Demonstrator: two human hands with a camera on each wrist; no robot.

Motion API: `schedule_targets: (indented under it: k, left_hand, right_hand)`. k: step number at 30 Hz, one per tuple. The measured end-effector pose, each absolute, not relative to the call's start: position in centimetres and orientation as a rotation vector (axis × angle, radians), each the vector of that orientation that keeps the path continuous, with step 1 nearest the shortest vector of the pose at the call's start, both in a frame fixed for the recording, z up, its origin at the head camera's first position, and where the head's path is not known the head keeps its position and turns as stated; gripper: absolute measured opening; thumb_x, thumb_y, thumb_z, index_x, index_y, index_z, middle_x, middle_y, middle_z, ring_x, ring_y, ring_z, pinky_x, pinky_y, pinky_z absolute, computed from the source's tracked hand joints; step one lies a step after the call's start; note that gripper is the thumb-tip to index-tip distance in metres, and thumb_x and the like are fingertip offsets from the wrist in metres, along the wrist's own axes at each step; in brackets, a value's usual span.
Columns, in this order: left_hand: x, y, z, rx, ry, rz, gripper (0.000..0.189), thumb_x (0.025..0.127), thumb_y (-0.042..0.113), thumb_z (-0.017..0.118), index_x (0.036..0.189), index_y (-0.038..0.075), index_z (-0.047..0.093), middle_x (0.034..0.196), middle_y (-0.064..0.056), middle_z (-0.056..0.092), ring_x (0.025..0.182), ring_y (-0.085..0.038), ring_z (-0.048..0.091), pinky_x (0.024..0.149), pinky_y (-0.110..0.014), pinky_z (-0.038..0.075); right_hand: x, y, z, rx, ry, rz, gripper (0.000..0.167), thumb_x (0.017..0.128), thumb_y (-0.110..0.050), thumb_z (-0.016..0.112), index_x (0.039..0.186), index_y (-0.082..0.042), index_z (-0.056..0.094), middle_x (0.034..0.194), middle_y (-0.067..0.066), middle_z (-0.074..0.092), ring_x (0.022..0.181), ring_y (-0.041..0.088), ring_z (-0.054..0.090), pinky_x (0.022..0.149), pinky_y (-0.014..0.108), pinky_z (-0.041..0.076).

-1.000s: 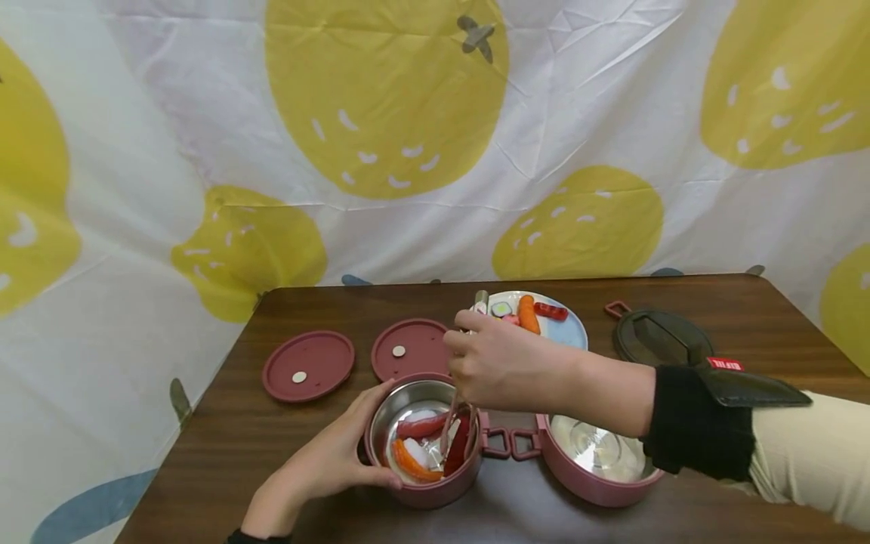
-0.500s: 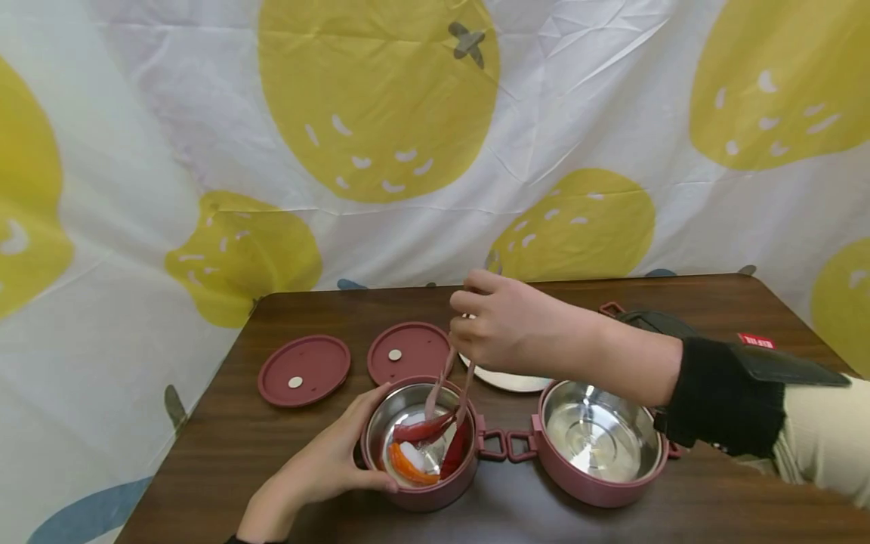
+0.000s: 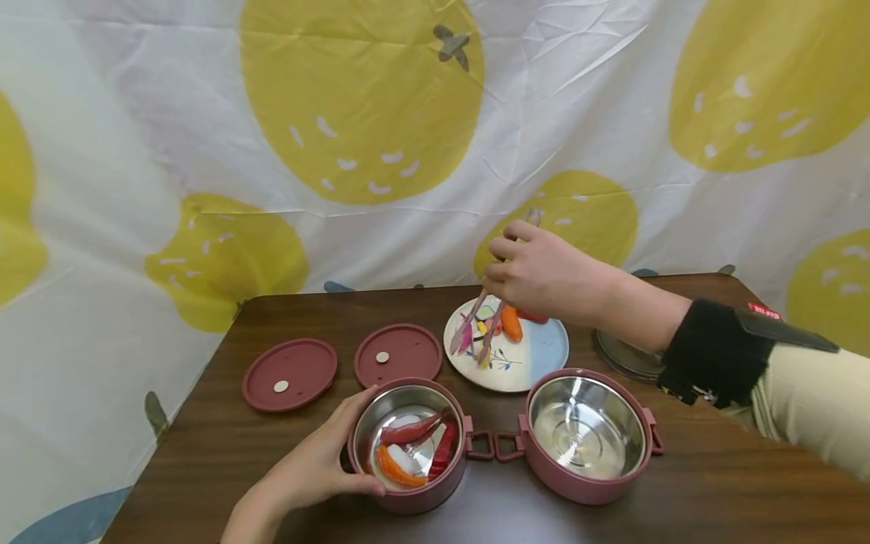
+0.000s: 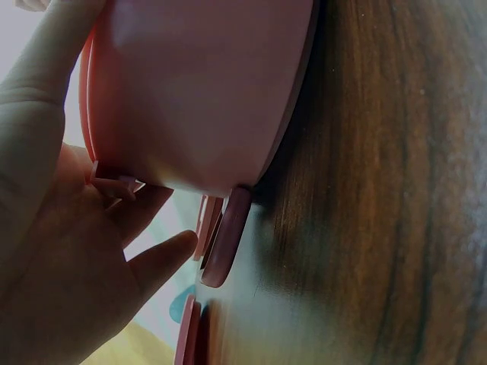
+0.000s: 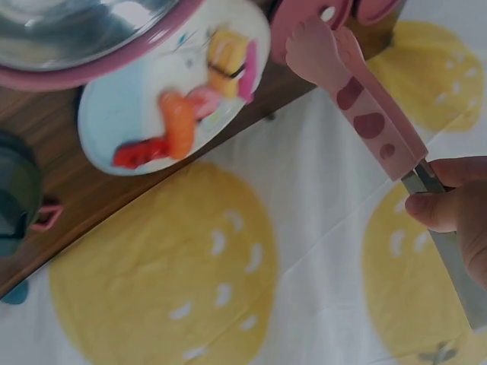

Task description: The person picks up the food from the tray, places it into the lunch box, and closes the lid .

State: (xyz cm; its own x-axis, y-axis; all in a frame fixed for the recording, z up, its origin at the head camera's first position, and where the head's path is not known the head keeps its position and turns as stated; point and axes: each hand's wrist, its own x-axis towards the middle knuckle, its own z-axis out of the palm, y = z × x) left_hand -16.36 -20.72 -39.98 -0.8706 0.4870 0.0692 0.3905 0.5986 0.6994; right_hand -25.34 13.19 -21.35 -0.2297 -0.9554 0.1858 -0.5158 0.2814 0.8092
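Pot [image 3: 435,497], plum, steel-lined, 1 of 2, near side of the table [image 3: 714,461]; inside, 3 pieces of food: red [image 3: 411,432], orange and white [image 3: 404,465], dark red [image 3: 443,449]. Left hand [image 3: 318,459]: thumb and fingers apart, clamped on the pot with its wall between them. 2nd pot [image 3: 584,493]: alongside, looped handles facing, whether touching cannot be told. Lids, 2, plum, lying flat farther back: 1 at left [image 3: 299,366], 1 nearer the plate [image 3: 408,355]. Plate [image 3: 547,351], white and blue, behind the pots; food clustered on it, including an orange piece [image 3: 511,325] and a banded yellow piece [image 5: 227,61]. Tongs [image 5: 361,99], 1 pair, pink, paw-tipped, over the plate; no food seen in the tips. Right hand [image 3: 533,264]: thumb and fingers clamped on the metal handle. Backdrop: fruit-print cloth [image 3: 374,249]. Step in hand, by judgement: reaching for plated food, with the pot steadied. The next move probably calls for lowering the tips astride 1 piece, then a gentle squeeze.
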Motion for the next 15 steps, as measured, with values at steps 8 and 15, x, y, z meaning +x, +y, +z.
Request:
schedule_targets:
  k: [8,15]
  left_hand:
    - [-16.1,-20.7,-40.1,0.752,2.693,1.128,0.117,0.066,0.059,0.085,0.159,0.024,0.022,0.155,-0.003,0.038,0.138,-0.024,0.043,0.108,-0.053,0.044]
    - [-16.0,-20.5,-39.9,0.722,2.689,1.142,0.118,0.066,0.056,0.086,0.159,0.023,0.021,0.156,-0.003,0.037,0.139,-0.024,0.043,0.109,-0.054,0.043]
  right_hand:
    - [-27.4,15.6,-22.1,1.271,-1.952,-0.814,0.004,0.086,-0.018,0.072,0.086,-0.02,0.076,0.078,-0.006,0.067,0.081,0.02,0.053,0.081,0.034,0.045]
    - [-28.8,17.6,-22.6,1.139,-2.059,-0.818,0.006,0.082,-0.013,0.076,0.077,-0.015,0.075,0.074,-0.002,0.067,0.078,0.022,0.052,0.074,0.035,0.041]
